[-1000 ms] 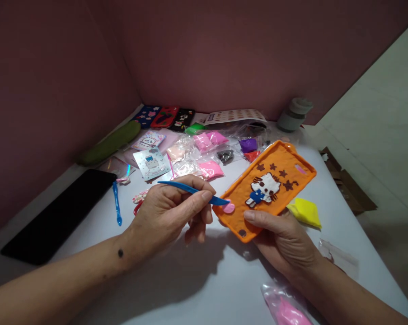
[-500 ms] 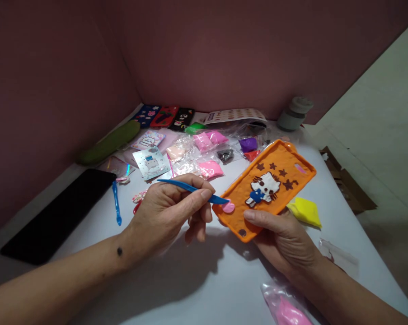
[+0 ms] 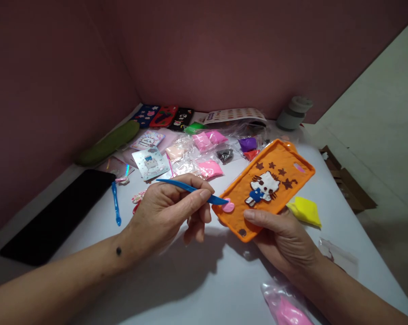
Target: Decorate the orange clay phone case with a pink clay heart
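While the left hand (image 3: pixel 181 207) pinches the blue tool (image 3: pixel 193 191), tip at pink clay (image 3: pixel 228 206), the right hand (image 3: pixel 285 230) grips the orange case (image 3: pixel 265 189) above the counter (image 3: pixel 176 282), long axis slanting up-right. Clear bag (image 3: pixel 285 300) holds pink clay.

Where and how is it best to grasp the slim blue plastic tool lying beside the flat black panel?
I would pinch the slim blue plastic tool mid-shaft from above, thumb and finger across its narrow width: it lies flat, its shaft uncovered.

2 hands raised | left hand (image 3: pixel 176 207): pinch grip | right hand (image 3: pixel 278 230): thumb uppermost
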### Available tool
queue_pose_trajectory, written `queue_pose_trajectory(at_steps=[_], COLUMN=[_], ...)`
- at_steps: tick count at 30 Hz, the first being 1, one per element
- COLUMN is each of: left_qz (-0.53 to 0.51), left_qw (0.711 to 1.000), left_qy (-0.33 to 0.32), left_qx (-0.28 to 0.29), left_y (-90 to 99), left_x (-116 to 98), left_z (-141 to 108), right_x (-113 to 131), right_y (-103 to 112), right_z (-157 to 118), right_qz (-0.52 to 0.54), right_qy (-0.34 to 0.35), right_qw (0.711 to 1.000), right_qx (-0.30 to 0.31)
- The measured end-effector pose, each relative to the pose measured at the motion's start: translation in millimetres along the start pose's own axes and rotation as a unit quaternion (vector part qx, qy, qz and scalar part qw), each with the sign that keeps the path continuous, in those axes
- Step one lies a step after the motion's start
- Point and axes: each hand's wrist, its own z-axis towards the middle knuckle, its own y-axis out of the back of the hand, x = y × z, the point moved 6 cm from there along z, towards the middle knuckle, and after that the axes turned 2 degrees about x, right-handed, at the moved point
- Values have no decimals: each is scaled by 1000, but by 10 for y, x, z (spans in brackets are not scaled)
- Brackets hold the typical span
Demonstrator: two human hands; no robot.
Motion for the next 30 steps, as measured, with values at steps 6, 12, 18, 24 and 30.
queue_pose_trajectory(at_steps=[6,12,18,24,30], left_qz=[4,1,-9,-30,-39], left_qw=[1000,1000,1000,999,998], left_qy=[1,2,7,19,31], left_qx=[2,7,14,33,40], left_y=[-9,-14,-7,-35,-30], left_x=[11,28,26,49,107], left_z=[-12,-9,0,-18,-33], right_x=[-18,-27,-10,-15,-14], right_y=[16,13,10,17,-11], right_z=[4,11,13,13,20], right_qz=[7,12,22,21,23], right_qy=[-5,-13,-7,-7,1], right_qw=[1000,1000,1000,1000,1000], right_qx=[-9,-9,-9,-17,-16])
